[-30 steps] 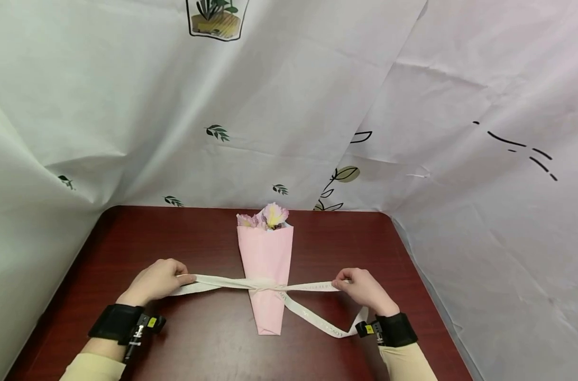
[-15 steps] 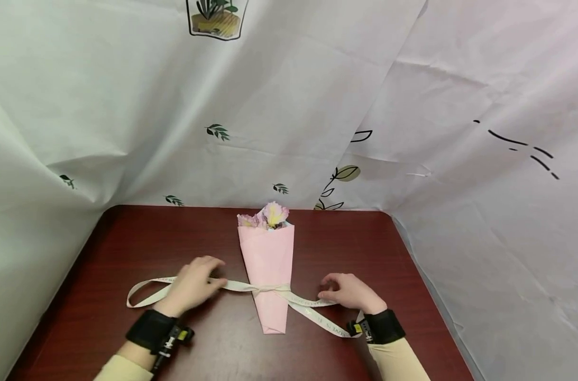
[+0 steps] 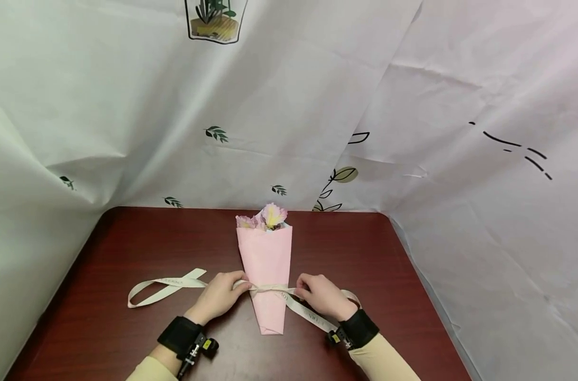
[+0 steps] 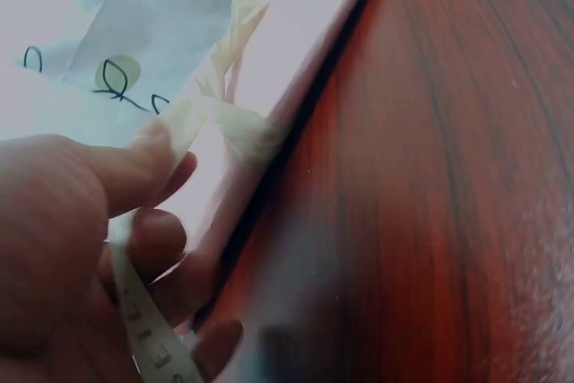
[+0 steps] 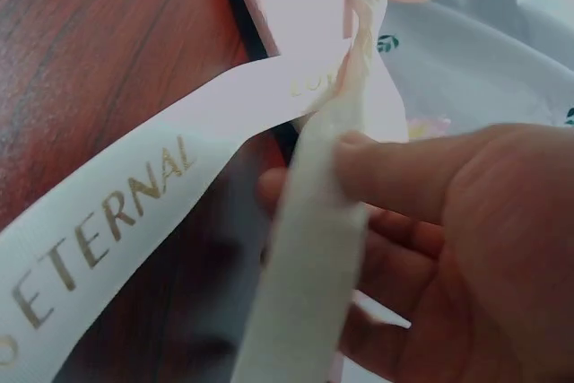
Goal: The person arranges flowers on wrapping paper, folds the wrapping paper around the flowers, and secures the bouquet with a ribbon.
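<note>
A flower bouquet [image 3: 266, 254] wrapped in pink paper lies on the table, its pink and yellow blossoms pointing away from me. A cream ribbon [image 3: 308, 313] with printed lettering crosses its lower half and twists together at the front. Close to the bouquet's left edge, my left hand [image 3: 220, 293] pinches the ribbon between thumb and finger. On the right side, my right hand [image 3: 323, 296] pinches another length of it; the right wrist view shows the thumb pressed on the ribbon [image 5: 305, 257]. A second printed strip [image 5: 134, 195] runs off beside that hand.
The dark red wooden table [image 3: 141, 243] has rounded far corners. A pale cloth [image 3: 289, 106] with leaf prints hangs behind and along both sides. The ribbon's left tail [image 3: 155, 301] lies looped on the table.
Both hands have slid inward from the stretched ribbon's ends to beside the bouquet. The left tail was let go and now lies looped on the table. The bouquet stays in place.
</note>
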Action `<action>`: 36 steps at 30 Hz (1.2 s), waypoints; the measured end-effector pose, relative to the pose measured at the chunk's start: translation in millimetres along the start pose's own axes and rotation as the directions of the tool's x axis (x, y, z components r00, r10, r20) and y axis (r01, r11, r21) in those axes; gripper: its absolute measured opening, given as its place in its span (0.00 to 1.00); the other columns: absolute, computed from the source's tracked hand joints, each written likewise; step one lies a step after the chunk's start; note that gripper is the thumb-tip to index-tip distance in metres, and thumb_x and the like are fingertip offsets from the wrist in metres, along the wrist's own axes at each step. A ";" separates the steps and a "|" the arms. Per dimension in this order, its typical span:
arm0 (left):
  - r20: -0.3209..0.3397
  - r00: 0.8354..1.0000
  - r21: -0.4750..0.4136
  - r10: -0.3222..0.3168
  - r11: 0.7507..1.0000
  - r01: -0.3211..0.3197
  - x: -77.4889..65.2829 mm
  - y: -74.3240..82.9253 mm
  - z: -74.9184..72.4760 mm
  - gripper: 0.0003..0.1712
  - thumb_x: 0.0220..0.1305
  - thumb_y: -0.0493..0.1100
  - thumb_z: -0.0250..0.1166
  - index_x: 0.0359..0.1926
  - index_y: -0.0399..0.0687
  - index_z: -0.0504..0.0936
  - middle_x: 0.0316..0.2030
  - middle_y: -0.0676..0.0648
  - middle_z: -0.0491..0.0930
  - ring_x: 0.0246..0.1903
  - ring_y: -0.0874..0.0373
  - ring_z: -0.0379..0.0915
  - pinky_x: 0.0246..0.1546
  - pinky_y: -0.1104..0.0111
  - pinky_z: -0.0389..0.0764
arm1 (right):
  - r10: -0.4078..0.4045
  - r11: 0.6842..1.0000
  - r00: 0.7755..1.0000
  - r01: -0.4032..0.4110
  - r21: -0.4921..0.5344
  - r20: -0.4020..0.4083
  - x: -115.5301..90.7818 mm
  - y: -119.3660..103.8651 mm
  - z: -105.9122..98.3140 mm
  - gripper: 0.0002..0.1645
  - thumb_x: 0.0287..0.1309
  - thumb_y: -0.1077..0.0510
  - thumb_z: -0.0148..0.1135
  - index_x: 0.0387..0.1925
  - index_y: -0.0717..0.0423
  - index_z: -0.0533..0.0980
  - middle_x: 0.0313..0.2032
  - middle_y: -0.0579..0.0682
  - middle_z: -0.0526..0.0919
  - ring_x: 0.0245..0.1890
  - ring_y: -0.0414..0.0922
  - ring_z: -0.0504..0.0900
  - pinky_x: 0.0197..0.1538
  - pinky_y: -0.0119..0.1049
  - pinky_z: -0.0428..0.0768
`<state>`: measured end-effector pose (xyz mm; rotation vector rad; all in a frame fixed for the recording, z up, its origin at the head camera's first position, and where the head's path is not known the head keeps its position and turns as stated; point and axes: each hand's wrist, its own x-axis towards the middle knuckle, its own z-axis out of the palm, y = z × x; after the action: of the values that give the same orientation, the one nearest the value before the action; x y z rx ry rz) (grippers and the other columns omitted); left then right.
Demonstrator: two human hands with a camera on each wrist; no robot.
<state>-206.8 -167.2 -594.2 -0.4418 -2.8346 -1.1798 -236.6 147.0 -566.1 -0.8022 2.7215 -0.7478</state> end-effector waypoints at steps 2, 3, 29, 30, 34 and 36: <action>-0.004 1.000 -0.033 -0.028 0.999 0.028 -0.3 0.1 0.6 0.08 0.78 0.44 0.72 0.37 0.61 0.87 0.21 0.64 0.71 0.21 0.69 0.61 0.26 0.68 0.65 | 0.023 0.999 1.000 -0.023 0.038 -0.015 0.7 1.2 0.0 0.06 0.80 0.55 0.68 0.41 0.47 0.82 0.23 0.38 0.73 0.21 0.33 0.68 0.28 0.31 0.68; -0.014 0.999 -0.038 -0.043 0.998 0.043 -0.8 0.3 1.1 0.08 0.77 0.44 0.73 0.36 0.60 0.87 0.20 0.63 0.71 0.20 0.69 0.60 0.26 0.68 0.64 | 0.030 0.999 0.999 -0.029 0.046 -0.025 1.1 1.9 0.1 0.06 0.81 0.54 0.67 0.41 0.48 0.82 0.23 0.37 0.74 0.21 0.33 0.68 0.27 0.31 0.68; -0.117 0.957 0.101 -0.266 0.955 0.278 -26.8 -29.8 -26.2 0.09 0.70 0.43 0.77 0.30 0.57 0.90 0.29 0.54 0.88 0.26 0.61 0.75 0.26 0.60 0.73 | 0.243 0.949 0.957 -0.269 -0.165 -0.160 -0.9 41.8 -12.9 0.16 0.65 0.57 0.79 0.25 0.42 0.81 0.25 0.38 0.81 0.26 0.41 0.77 0.31 0.44 0.79; -0.120 0.955 0.100 -0.271 0.954 0.283 -26.9 -30.7 -26.3 0.09 0.70 0.43 0.77 0.30 0.57 0.90 0.30 0.53 0.88 0.26 0.61 0.74 0.26 0.60 0.73 | 0.243 0.949 0.957 -0.269 -0.166 -0.161 -1.3 42.7 -14.0 0.16 0.65 0.58 0.79 0.25 0.42 0.81 0.25 0.38 0.80 0.25 0.41 0.77 0.31 0.44 0.79; -0.122 0.952 0.101 -0.281 0.950 0.294 -26.7 -34.0 -27.1 0.09 0.70 0.43 0.77 0.30 0.57 0.90 0.30 0.53 0.88 0.25 0.61 0.74 0.26 0.60 0.72 | 0.253 0.946 0.955 -0.278 -0.165 -0.156 -2.5 46.2 -16.8 0.17 0.65 0.58 0.79 0.24 0.41 0.80 0.25 0.38 0.80 0.25 0.41 0.77 0.32 0.45 0.79; -0.122 0.951 0.106 -0.284 0.949 0.297 -26.2 -35.4 -27.6 0.09 0.70 0.43 0.77 0.31 0.57 0.90 0.30 0.53 0.88 0.26 0.61 0.74 0.27 0.60 0.73 | 0.259 0.944 0.953 -0.284 -0.166 -0.154 -2.6 48.3 -17.5 0.17 0.66 0.57 0.78 0.24 0.41 0.81 0.25 0.38 0.80 0.26 0.41 0.77 0.32 0.45 0.79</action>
<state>-193.5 -216.7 -602.8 0.0477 -2.9278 -1.0209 -261.9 190.6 -576.4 -0.4057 2.9688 -0.5075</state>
